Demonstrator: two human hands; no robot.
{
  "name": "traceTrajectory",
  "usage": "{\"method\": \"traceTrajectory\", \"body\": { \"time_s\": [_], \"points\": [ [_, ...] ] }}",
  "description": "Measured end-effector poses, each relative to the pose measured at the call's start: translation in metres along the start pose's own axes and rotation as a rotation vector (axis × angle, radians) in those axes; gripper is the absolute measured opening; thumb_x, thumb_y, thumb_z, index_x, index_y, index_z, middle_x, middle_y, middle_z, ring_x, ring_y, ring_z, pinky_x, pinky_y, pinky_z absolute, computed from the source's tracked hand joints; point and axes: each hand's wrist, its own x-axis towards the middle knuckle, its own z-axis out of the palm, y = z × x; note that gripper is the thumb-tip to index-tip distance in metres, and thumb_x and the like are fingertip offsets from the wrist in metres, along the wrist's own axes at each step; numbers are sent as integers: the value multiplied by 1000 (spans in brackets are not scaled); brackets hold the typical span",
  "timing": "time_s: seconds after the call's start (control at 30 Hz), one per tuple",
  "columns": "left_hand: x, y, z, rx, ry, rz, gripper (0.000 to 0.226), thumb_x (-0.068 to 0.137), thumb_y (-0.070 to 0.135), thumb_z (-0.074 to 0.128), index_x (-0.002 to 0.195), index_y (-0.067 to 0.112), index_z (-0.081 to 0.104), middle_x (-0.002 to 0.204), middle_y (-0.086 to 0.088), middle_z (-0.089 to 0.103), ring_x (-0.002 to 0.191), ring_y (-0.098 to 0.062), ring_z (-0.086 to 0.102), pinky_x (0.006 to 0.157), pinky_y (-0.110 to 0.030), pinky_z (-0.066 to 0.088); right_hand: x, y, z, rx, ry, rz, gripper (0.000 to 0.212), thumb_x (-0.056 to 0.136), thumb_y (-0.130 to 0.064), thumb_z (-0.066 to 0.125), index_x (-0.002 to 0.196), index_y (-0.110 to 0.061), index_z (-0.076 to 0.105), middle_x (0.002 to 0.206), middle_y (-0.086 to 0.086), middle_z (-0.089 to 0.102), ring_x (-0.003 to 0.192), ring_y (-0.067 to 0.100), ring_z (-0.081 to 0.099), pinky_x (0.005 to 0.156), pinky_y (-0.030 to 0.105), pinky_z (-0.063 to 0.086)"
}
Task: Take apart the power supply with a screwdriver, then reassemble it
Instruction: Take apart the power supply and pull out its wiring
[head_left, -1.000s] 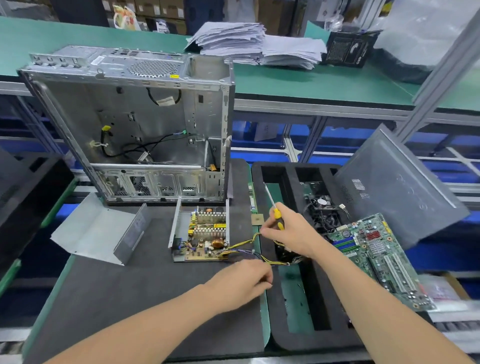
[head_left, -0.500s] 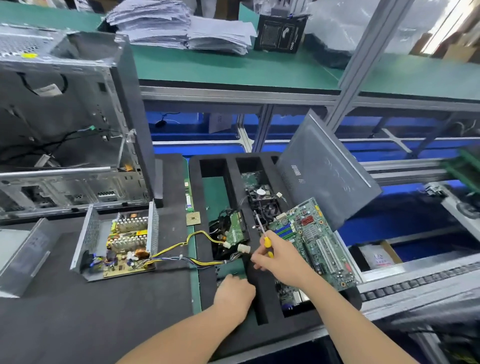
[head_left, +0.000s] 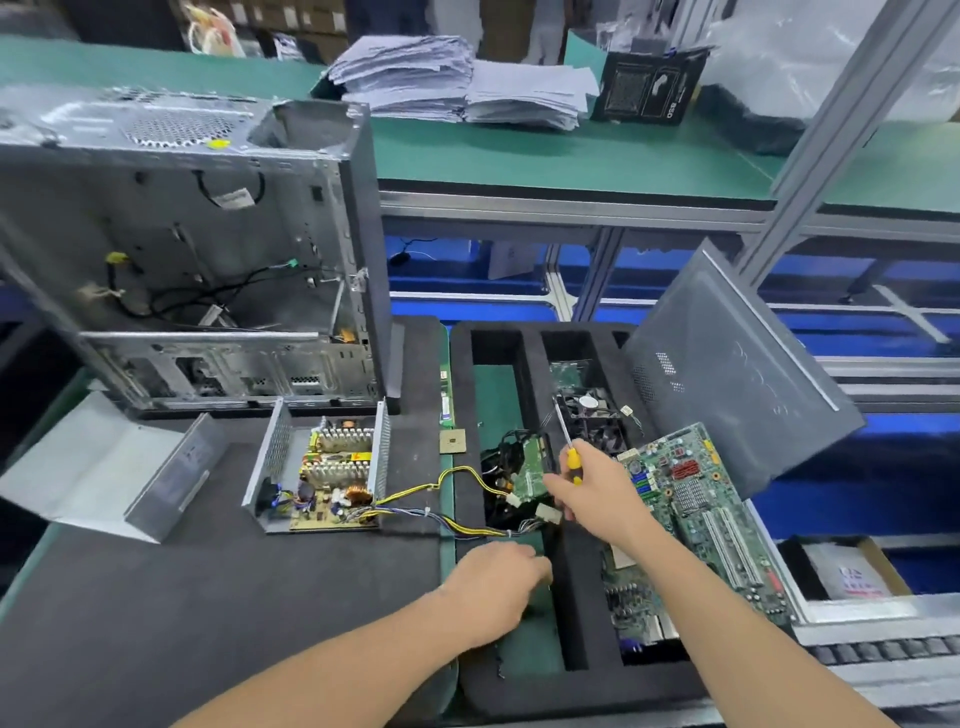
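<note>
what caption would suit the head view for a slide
Right hand holds a screwdriver over the foam tray; left hand reaches into it, opened power supply beside.

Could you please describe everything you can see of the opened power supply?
The power supply is a grey metal box with its lid off and perforated walls upright on two sides. Inside lies a yellowish circuit board with heat sinks and a copper coil. It sits flat on the black mat before the case. Yellow and black wires run from it into the foam tray, ending in white connectors. Neither the left hand nor the right hand touches the box.
</note>
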Motion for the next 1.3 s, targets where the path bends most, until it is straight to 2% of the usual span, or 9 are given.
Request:
{"method": "traceTrajectory", "body": {
  "time_s": [0.1,0.27,0.43,0.57,0.7,0.87,1.1,1.23,1.3],
  "points": [
    [-28,-23,-26,-45,140,53,41,97,4,46,133,18,60,122,-5,59,113,-28,59,88,-45,51,5,-20,13,19,-45,-51,27,95,-24,69,85,-15,46,73,6,63,60,18,57,62,32,48],
    [-80,-61,-77,14,477,182,30,74,0,74,98,18,76,93,3,70,78,-20,65,61,-30,54,15,-54,44,79,-111,-103,22,94,-18,69,89,-11,49,79,2,65,67,16,53,68,33,45],
    [-110,-105,-103,-14,699,-15,32,76,-8,68,97,16,74,99,4,71,88,-23,65,79,-37,51,23,-76,63,100,-127,-124,21,94,-16,66,84,-14,48,94,14,70,78,26,58,83,45,55],
    [-126,-144,-105,-104,732,-244,31,82,-6,65,102,16,73,107,5,68,95,-19,64,89,-37,48,28,-79,74,51,-119,-129,26,93,-14,67,78,-19,47,86,4,67,77,24,56,81,38,50],
    [-131,-164,-99,-222,718,-364,32,87,-2,64,104,24,72,114,14,58,86,2,52,85,-30,44,42,-70,69,1,220,14,19,91,-11,65,78,-15,51,84,5,66,75,22,57,66,34,43],
    [-120,-168,-95,-219,697,-369,33,86,-3,64,103,23,71,114,13,58,96,-13,58,92,-38,48,69,-46,37,-51,470,136,41,93,-14,70,68,-14,39,77,9,44,74,30,44,67,34,35],
    [-83,-163,-109,-278,665,-281,30,94,-1,57,107,23,70,114,11,60,108,-17,58,98,-35,47,98,-21,14,59,420,454,34,86,-7,79,82,-12,46,86,12,60,74,27,54,55,33,39],
    [-61,-159,-114,-320,651,-239,27,98,4,54,107,24,70,110,14,61,102,-11,57,91,-28,46,101,-13,6,293,445,422,30,87,10,67,86,-14,49,97,16,70,79,25,70,79,48,60],
    [-50,-156,-115,-344,607,-210,27,98,4,54,109,23,69,109,13,63,105,-9,58,92,-26,46,99,-11,1,425,402,334,34,89,17,64,89,-14,49,94,13,69,76,17,73,76,44,63]
  ]
}}
